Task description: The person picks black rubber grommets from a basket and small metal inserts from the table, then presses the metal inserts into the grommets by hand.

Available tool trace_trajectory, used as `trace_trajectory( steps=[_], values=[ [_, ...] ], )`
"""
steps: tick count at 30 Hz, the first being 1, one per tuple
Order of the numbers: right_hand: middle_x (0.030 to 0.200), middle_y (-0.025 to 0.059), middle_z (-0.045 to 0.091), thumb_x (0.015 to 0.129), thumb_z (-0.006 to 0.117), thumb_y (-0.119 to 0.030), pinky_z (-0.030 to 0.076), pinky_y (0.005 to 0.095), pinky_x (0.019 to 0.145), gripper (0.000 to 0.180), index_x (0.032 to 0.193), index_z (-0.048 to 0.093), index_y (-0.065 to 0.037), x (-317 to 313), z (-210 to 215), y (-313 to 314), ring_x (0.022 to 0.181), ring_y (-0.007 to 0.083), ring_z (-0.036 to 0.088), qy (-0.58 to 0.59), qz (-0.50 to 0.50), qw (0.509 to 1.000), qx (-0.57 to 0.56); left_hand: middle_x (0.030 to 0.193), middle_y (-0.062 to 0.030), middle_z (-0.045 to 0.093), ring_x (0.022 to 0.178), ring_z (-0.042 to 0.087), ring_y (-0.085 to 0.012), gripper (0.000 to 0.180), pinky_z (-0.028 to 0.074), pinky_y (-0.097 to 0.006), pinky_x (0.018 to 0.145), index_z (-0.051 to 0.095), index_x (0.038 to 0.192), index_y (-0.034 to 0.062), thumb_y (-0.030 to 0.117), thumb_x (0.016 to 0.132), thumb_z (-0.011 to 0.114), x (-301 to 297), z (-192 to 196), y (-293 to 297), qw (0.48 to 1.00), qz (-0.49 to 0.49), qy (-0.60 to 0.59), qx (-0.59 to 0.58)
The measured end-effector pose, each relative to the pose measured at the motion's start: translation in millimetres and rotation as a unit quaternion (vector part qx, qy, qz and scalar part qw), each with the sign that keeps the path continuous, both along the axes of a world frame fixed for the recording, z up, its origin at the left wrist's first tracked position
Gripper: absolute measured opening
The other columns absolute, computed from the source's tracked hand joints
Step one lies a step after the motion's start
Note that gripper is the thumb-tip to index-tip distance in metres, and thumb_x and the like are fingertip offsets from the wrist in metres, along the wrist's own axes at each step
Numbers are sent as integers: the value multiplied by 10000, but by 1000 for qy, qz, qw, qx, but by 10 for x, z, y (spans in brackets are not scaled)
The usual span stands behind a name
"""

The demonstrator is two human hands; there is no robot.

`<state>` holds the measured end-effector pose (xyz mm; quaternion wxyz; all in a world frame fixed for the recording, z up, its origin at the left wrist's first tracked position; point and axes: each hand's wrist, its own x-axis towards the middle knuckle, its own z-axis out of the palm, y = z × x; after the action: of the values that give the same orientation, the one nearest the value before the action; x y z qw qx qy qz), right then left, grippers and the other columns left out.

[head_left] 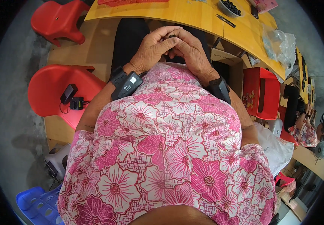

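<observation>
My left hand (150, 50) and my right hand (192, 50) meet over my lap, just in front of the table edge. Their fingers are curled together and the thumbs almost touch. A small black piece (172, 36) shows between the fingertips, pinched by both hands; most of it is hidden, so its kind cannot be made out. On the table, beyond my right hand, a clear bowl (222, 8) holds many small black pieces. A slim dark tool (225, 21), perhaps tweezers, lies near that bowl.
The yellow table (192, 11) runs ahead and to the right, with a red tray (132, 1), a phone (254, 12) and a clear plastic bag (284, 47). Red stools (43, 88) stand at left. An open red box (269, 93) is at right, where another person (304, 131) sits farther off.
</observation>
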<state>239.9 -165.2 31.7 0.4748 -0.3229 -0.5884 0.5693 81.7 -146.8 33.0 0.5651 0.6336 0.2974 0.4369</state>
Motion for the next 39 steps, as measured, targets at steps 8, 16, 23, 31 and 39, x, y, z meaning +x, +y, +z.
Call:
trace_trajectory(
  steps=[8,16,23,31,39],
  values=[
    [797,62,581,959,459,-219,483,237,626,232,1029,550,-17,-59,-13,12,698,116,569,29,-6,999,-14,835,-19,596,627,541,-57,345,456,-180,540,553,1198,14,192,904,574,6,-9,-3,1000,29,6,8],
    [794,57,589,955,478,-191,482,230,634,202,1005,557,-12,-31,57,2,716,110,579,-53,-54,995,59,1015,-21,590,820,530,-62,366,452,-200,699,509,1268,43,235,957,484,-30,68,-31,1000,-18,-4,-2],
    [821,66,582,878,567,-73,485,248,657,143,1007,570,-10,-81,135,-50,730,140,594,-115,-145,964,189,1128,-12,565,913,521,-67,413,437,-204,752,505,1269,38,320,993,385,-86,82,-5,984,-53,-123,-113],
    [840,96,576,847,592,-59,480,281,679,174,1016,573,-24,-82,139,-47,763,200,601,-160,-156,950,218,1136,-17,565,905,524,-59,437,430,-185,735,493,1284,46,350,984,401,-98,87,-15,992,-42,-97,-71],
    [885,149,560,853,545,-50,471,340,718,189,1041,542,-29,-60,146,-42,818,312,584,-215,-172,916,292,1090,-1,547,900,491,-45,496,424,-183,784,452,1322,48,219,888,620,-69,83,-39,997,-46,-27,58]
  ],
)
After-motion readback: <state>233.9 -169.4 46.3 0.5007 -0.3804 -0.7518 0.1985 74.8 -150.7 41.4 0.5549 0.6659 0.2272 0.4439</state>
